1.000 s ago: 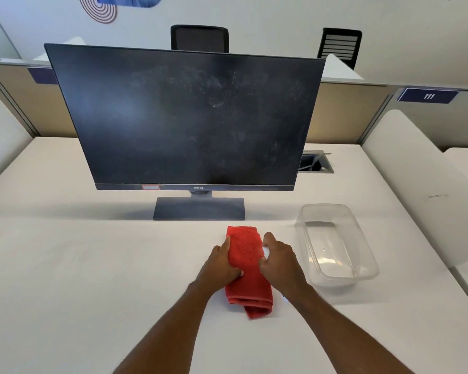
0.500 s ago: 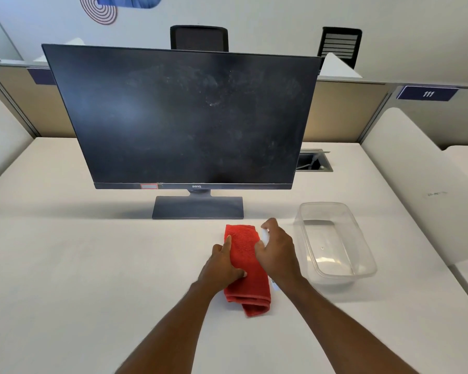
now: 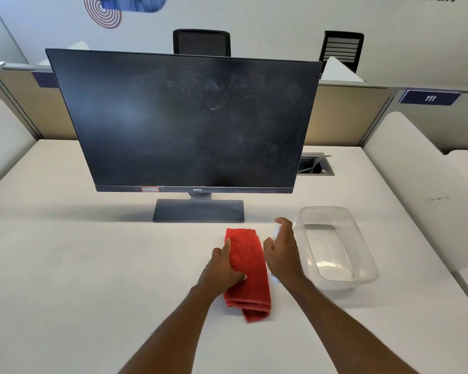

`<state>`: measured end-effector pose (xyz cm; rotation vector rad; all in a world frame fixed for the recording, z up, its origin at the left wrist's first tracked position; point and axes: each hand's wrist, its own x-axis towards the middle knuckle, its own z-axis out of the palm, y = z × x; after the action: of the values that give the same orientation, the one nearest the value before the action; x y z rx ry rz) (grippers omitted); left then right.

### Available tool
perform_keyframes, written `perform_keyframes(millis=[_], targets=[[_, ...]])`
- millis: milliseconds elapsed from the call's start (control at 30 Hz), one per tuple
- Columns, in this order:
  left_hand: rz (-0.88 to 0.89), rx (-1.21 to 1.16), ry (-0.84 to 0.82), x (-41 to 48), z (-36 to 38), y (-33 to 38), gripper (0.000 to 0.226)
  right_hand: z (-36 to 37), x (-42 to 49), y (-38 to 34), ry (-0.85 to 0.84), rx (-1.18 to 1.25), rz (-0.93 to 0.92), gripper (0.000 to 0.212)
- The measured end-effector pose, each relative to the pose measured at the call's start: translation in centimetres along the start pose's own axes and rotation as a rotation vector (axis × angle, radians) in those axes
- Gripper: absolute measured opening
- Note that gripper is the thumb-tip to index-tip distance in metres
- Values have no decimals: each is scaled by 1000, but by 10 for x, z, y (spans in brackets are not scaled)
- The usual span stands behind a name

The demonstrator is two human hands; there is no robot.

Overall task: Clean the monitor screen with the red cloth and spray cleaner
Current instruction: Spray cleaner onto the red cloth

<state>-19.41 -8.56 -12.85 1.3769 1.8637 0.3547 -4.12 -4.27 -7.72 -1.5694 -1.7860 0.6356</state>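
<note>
A black monitor [image 3: 184, 120] with a dusty, smudged screen stands on the white desk [image 3: 65, 265]. In front of its base lies a folded red cloth [image 3: 247, 255]. My left hand [image 3: 223, 268] grips the cloth's left edge, thumb on top. My right hand [image 3: 281, 252] is just right of the cloth, wrapped around a small clear spray bottle [image 3: 275, 232], index finger raised over its top. Most of the bottle is hidden by the hand.
A clear plastic tub [image 3: 362, 255] sits to the right of my right hand. A cable hatch [image 3: 315, 166] is open behind the monitor's right corner. White padded dividers flank the desk; two black chairs stand beyond the partition.
My right hand has lifted off the cloth and moved slightly right and forward, holding the spray bottle upright. My left hand stays on the cloth.
</note>
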Motion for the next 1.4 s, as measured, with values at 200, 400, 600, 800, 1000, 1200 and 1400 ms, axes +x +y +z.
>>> perform_keyframes(millis=[200, 400, 600, 800, 1000, 1200, 1400], targets=[[-6, 17, 11, 1, 2, 1, 113, 5, 3, 15, 43, 30, 54, 16], [-14, 26, 16, 3, 4, -1, 113, 4, 5, 19, 105, 152, 150, 19], [-18, 22, 22, 5, 4, 0, 113, 1, 6, 18, 131, 104, 135, 30], [-24, -12, 52, 5, 5, 0, 103, 2, 10, 16, 123, 0, 142, 33], [-29, -18, 75, 4, 5, 2, 97, 5, 1, 10, 182, -87, 126, 53], [-35, -62, 82, 4, 5, 2, 99, 29, -37, -3, 432, -89, 193, 40], [-45, -116, 89, 2, 2, 3, 95, 47, -43, 1, -16, -68, 601, 53]])
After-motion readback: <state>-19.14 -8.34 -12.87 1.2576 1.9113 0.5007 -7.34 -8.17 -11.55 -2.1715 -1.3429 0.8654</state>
